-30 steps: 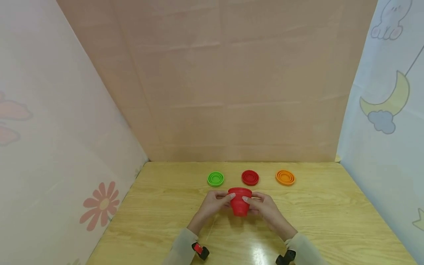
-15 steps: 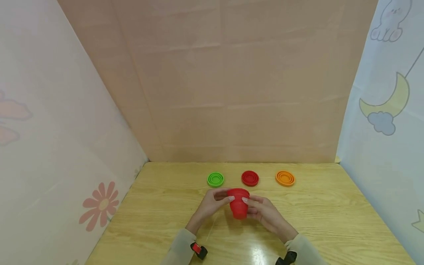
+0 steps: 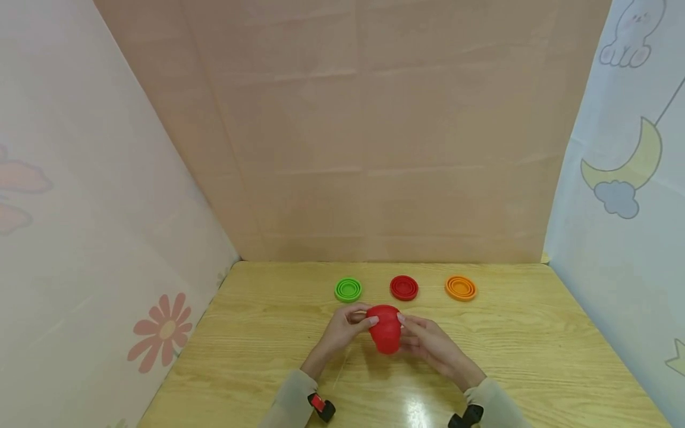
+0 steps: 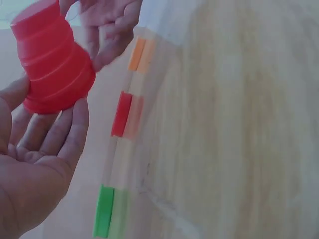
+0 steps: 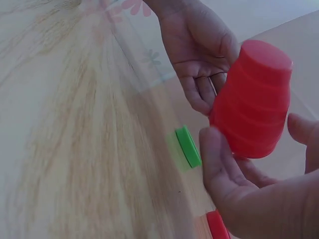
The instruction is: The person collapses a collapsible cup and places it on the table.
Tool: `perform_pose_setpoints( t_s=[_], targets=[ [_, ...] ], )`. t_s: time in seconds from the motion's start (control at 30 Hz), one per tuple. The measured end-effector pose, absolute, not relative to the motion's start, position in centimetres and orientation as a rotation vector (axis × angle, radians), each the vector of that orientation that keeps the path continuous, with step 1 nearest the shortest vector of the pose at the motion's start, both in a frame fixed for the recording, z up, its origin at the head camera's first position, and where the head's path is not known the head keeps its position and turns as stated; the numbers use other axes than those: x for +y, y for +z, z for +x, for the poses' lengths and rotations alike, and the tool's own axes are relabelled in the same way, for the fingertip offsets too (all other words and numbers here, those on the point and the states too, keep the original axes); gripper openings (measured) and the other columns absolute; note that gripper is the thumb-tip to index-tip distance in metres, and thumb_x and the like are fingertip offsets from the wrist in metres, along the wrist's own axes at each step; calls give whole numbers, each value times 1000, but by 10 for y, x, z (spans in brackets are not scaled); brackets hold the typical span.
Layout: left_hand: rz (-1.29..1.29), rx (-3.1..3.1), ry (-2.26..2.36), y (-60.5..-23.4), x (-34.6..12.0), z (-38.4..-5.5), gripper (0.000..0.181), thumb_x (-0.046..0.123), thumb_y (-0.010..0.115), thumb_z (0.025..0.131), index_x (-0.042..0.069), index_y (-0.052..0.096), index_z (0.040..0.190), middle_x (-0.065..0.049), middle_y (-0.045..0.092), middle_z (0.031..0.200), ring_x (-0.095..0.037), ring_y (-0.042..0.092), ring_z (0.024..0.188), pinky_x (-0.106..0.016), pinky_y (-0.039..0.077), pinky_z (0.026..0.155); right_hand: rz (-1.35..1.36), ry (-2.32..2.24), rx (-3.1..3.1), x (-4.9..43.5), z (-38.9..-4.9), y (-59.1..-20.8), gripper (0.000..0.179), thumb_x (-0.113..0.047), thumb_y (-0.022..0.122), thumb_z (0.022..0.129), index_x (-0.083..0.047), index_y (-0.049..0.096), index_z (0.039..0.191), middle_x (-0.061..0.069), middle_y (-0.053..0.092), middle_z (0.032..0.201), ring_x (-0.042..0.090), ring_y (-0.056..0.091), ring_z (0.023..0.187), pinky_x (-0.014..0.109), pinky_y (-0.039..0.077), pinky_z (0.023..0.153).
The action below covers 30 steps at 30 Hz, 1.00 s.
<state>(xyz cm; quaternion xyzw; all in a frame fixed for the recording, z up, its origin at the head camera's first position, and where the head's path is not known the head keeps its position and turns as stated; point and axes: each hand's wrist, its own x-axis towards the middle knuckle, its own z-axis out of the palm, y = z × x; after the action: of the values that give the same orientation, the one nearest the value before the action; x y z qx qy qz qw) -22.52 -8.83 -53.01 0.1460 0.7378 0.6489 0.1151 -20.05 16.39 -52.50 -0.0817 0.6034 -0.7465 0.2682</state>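
Observation:
A red collapsible cup (image 3: pixel 385 330), pulled out to its full ribbed height, is held above the table between both hands. Its wide rim points up and its narrow base tilts toward the head camera. My left hand (image 3: pixel 340 327) grips the cup near the rim, thumb in front and fingers behind; the left wrist view shows those fingers (image 4: pixel 72 127) curled under the rim. My right hand (image 3: pixel 433 345) holds the other side, its thumb by the upper right rim. In the right wrist view its fingers (image 5: pixel 215 154) lie along the rim end. The cup's inside is hidden.
Along the back of the wooden table (image 3: pixel 257 333) lie three flat ringed discs in a row: green (image 3: pixel 348 289), red (image 3: pixel 404 288) and orange (image 3: pixel 461 288). A tan backdrop (image 3: pixel 374 148) rises behind them, and pale printed panels stand at both sides.
The cup has shifted slightly left and tilted, its base swinging toward the head camera. My right thumb has moved up to the rim's edge. The left hand has barely moved; the discs stay put.

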Motion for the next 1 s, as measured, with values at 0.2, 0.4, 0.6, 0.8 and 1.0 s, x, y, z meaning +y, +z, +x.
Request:
perform_pose_setpoints(
  t_s=[0.2,0.4,0.6,0.8,1.0],
  targets=[
    [353,2059,1984,-534,-86,-224,34,25,75,99,3,70,125,-18,80,111,-19,80,95,-46,65,94,-211,-2005,1695,164,-203,-525,41,-36,54,111,-4,61,135,-2,75,111,15,74,105,36,62,99],
    [263,1914,2008,-534,-87,-224,29,27,70,102,4,68,120,-8,82,99,-16,80,89,-43,65,93,-183,-2062,1675,164,-204,-527,30,-31,57,109,-10,67,129,-5,75,113,14,74,107,37,61,102],
    [130,1742,2036,-536,-87,-220,16,24,64,106,9,68,110,-6,82,96,-18,80,89,-46,64,95,-174,-2106,1606,163,-203,-529,24,-26,57,110,-13,70,126,-7,79,114,11,74,107,35,60,103],
    [68,1686,2067,-538,-84,-216,14,23,62,107,13,66,100,-9,81,98,-20,80,90,-46,64,95,-139,-2139,1553,162,-202,-529,23,-22,54,111,-13,71,124,-5,79,111,13,75,106,37,60,104],
    [85,1683,2063,-539,-82,-215,27,29,59,108,5,69,117,-12,82,103,-20,80,92,-48,63,95,-126,-2144,1530,162,-203,-531,30,-19,49,112,-8,67,133,-5,78,114,13,75,106,36,61,102]
  ],
)
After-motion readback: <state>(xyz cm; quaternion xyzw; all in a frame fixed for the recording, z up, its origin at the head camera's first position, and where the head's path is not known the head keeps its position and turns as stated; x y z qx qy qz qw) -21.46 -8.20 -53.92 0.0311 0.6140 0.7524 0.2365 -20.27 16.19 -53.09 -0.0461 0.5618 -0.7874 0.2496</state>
